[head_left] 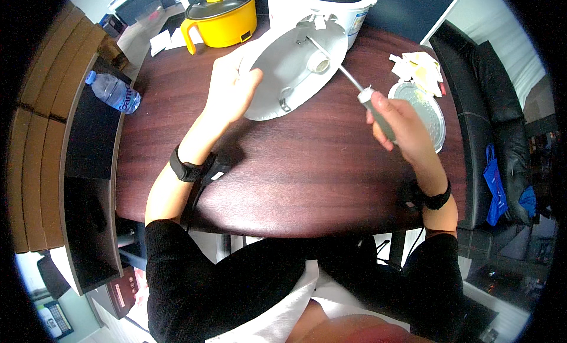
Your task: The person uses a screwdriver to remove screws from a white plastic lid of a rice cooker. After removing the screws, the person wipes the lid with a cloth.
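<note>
A white appliance lid [277, 71] with a grey inner face is tilted up at the middle of the far half of the table. My left hand [230, 86] is closed on its left edge. In my right hand [404, 127] is a screwdriver [348, 74], its grey handle wrapped by my fingers. The long metal shaft points up and left, its tip at a small fitting near the lid's upper edge. A round white cap [319, 64] sits inside the lid. Right behind stands a white rice cooker body [288, 5]; whether the lid is joined to it I cannot tell.
A yellow pot with a glass lid [227, 24] stands at the back left. Near the table's right edge lie a round grey perforated plate [434, 121] and a crumpled pale cloth [422, 68]. A water bottle [113, 92] stands at the left; a black sofa [478, 136] adjoins the right.
</note>
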A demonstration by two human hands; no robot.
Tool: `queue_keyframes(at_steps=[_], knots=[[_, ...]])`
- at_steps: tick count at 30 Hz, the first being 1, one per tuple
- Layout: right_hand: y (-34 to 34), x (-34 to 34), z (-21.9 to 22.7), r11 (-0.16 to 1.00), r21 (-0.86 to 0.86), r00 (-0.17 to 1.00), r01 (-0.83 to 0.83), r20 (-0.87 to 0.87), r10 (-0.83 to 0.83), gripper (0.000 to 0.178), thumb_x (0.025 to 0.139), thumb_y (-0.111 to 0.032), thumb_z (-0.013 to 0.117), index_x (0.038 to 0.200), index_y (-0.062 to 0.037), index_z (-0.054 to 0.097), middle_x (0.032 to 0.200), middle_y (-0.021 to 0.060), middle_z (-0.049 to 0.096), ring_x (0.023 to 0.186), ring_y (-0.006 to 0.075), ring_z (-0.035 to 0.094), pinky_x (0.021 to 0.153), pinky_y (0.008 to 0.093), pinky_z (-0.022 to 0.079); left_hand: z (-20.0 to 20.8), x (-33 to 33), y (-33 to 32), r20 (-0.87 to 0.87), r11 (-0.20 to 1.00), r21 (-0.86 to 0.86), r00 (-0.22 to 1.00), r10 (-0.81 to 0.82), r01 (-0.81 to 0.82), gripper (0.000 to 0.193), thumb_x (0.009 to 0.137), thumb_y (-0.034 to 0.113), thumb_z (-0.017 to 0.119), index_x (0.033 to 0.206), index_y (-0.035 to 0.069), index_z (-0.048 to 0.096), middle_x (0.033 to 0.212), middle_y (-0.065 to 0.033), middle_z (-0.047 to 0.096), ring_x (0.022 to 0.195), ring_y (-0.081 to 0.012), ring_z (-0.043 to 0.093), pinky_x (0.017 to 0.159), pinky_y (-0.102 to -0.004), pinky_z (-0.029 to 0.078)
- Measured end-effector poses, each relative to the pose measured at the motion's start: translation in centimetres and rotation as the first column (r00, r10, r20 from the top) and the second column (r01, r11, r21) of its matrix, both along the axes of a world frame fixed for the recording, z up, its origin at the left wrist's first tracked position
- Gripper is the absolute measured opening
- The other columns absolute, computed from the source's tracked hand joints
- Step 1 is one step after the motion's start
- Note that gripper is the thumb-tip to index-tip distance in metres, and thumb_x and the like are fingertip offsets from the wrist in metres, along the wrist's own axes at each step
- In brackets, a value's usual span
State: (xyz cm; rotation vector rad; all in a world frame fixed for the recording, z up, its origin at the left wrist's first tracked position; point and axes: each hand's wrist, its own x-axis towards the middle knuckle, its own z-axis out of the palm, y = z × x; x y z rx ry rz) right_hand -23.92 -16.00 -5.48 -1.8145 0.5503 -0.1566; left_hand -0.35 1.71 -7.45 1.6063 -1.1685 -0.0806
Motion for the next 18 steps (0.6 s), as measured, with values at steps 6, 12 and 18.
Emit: queue_keyframes(at_steps=[6,12,18], knots=[[1.4,0.7,-2.1,0.932,0.357,0.997,-0.066,0.054,0.050,0.050,0.097,-0.046,0.036,0.076,-0.0028,0.052,0.046,0.0006,0.043,0.034,0.0083,0.038,0.035,0.0212,0.030,-0.4,0.3,-0.1,-0.030,0.999,-0.037,0.999,-0.022,0.021,0.043,0.073,0.008,0.049,0.114,-0.003,0.057,0.094,-0.0154,0.065,0.085,-0.0192,0.061,0.080,-0.0306,0.047],[1.8,0.9,-2.5,0.881,0.472,0.997,-0.043,0.071,0.011,0.050,0.097,-0.047,0.036,0.077,-0.0036,0.052,0.047,0.0010,0.045,0.033,0.0080,0.037,0.035,0.0210,0.031,-0.3,0.3,-0.1,-0.050,1.000,-0.013,0.999,-0.016,0.015,0.043,0.073,0.008,0.049,0.114,-0.003,0.057,0.094,-0.0144,0.064,0.085,-0.0180,0.060,0.080,-0.0302,0.046],[2.7,1.1,-2.3,0.808,0.589,0.999,0.009,0.029,-0.032,0.050,0.097,-0.048,0.035,0.077,-0.0047,0.051,0.047,0.0003,0.044,0.033,0.0076,0.037,0.035,0.0210,0.031,-0.3,0.1,0.0,-0.050,0.999,-0.028,0.999,-0.016,0.015,0.043,0.073,0.007,0.048,0.114,-0.003,0.057,0.095,-0.0144,0.064,0.086,-0.0180,0.060,0.081,-0.0301,0.046]])
